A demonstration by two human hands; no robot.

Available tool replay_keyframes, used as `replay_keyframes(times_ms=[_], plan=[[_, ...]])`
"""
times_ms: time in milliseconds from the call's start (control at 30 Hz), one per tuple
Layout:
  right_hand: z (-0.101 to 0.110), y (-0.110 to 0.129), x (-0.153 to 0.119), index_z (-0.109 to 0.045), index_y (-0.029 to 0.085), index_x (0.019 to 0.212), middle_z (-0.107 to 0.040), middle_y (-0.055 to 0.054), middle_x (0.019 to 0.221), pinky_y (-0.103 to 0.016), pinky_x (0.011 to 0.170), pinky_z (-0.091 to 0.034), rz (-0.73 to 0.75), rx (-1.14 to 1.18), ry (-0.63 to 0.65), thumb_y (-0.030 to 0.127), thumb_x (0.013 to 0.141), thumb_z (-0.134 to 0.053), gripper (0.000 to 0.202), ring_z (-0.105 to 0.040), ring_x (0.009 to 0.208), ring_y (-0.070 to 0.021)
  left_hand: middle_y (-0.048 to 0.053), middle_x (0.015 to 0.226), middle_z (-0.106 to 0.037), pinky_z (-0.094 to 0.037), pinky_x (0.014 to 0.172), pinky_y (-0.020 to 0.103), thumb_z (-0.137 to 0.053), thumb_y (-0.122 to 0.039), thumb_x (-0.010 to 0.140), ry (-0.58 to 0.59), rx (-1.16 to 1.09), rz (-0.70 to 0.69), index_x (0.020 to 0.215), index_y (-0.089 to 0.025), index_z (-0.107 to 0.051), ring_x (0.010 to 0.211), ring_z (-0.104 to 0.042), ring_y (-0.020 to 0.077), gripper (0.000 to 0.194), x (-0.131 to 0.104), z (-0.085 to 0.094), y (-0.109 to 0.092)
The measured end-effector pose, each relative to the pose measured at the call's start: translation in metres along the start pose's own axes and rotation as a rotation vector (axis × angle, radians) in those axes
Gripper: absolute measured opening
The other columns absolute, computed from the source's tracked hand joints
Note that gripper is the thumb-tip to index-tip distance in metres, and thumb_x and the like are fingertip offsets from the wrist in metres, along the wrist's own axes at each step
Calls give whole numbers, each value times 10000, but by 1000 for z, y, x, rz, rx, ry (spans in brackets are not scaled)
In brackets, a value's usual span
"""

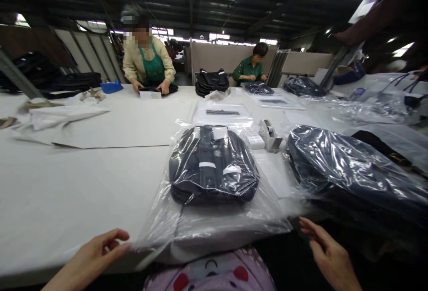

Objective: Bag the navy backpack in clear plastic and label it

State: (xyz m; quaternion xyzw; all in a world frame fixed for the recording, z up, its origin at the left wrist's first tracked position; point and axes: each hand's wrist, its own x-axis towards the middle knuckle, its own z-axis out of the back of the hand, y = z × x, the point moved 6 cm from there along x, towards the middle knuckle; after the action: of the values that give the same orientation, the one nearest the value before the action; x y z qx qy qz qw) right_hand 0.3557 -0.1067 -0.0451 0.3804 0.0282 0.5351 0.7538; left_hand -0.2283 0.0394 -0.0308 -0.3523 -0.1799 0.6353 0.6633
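Lilac cartoon-print garment fronts the worktop. Left hand and right hand, fingers loosely parted, flank the dark strapped bag inside clear plastic sleeve.

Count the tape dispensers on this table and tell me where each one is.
1. The grey tape dispenser stands right of the nearest plastic-covered dark bag, beside a white device. Others could be hidden behind the bags and plastic.
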Motion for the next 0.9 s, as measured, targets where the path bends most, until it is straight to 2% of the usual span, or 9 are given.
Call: replay_keyframes(times_ms=[100, 167, 200, 267, 367, 500, 600, 700, 900], plan=[[16, 47, 12, -627, 223, 1058, -668, -46, 1036, -305, 813, -545, 171, -42, -50, 314, 811, -477, 303, -654, 905, -208, 8, 769, -650, -458, 558, 261, -533, -594, 747, -331, 159, -212, 915, -234, -645, 583, -561, 164, 413, -3, 31, -45], [18, 92, 26, -636, 222, 1030, -665, -53, 1030, -317, 853, -529, 358, -34, -69, 330, 840, -522, 247, -642, 929, -208, 37, 940, -648, -479, 661, 258, -542, -466, 813, -508, 211, -572, 977, -230, -630, 733, -591, 174, 300, -9, 33, -105], [15, 117, 32, -634, 220, 1035, -662, -57, 1029, -320, 868, -522, 474, -21, -50, 318, 851, -534, 231, -636, 938, -205, 51, 1018, -636, -478, 754, 266, -543, -382, 842, -508, 241, -793, 995, -224, -626, 850, -589, 184, 236, -13, 24, -137], [3, 162, 44, -629, 213, 1042, -657, -71, 1010, -315, 848, -525, 710, 13, 22, 288, 866, -540, 211, -627, 930, -195, 70, 1139, -601, -457, 855, 287, -516, -243, 879, -366, 337, -1159, 1072, -214, -601, 965, -554, 179, 212, -15, -4, -192], [-26, 204, 55, -622, 192, 1012, -633, -97, 992, -329, 806, -525, 968, 16, 146, 298, 869, -551, 191, -605, 923, -200, 101, 1253, -541, -439, 899, 337, -510, -250, 891, -127, 500, -1451, 1130, -196, -571, 1032, -504, 201, 253, 0, -45, -236], [-80, 205, 64, -598, 162, 912, -604, -81, 883, -300, 720, -502, 1098, -31, 351, 224, 905, -480, 134, -567, 807, -168, 101, 1205, -562, -444, 847, 322, -424, -236, 921, 125, 609, -1525, 1111, -208, -587, 952, -528, 196, 251, 40, -84, -226], [-106, 195, 66, -561, 157, 833, -565, -57, 791, -264, 659, -466, 1129, 59, 375, 141, 921, -397, 187, -504, 721, -142, 82, 1101, -606, -442, 759, 280, -339, -213, 944, 126, 628, -1487, 1114, -210, -586, 826, -554, 166, 300, 62, -97, -198], [-111, 193, 66, -523, 161, 767, -525, -50, 749, -275, 636, -439, 1168, 128, 298, 119, 926, -349, 239, -453, 677, -141, 56, 929, -639, -409, 671, 266, -346, -239, 949, 82, 656, -1461, 1059, -196, -602, 733, -546, 157, 281, 69, -102, -180], [-117, 191, 56, -559, 141, 821, -528, -40, 710, -283, 637, -420, 1410, -23, 370, 107, 924, -339, 246, -468, 691, -149, 14, 814, -642, -322, 549, 310, -388, -150, 916, 40, 723, -1683, 961, -180, -593, 632, -505, 131, 212, 58, -117, -161]])
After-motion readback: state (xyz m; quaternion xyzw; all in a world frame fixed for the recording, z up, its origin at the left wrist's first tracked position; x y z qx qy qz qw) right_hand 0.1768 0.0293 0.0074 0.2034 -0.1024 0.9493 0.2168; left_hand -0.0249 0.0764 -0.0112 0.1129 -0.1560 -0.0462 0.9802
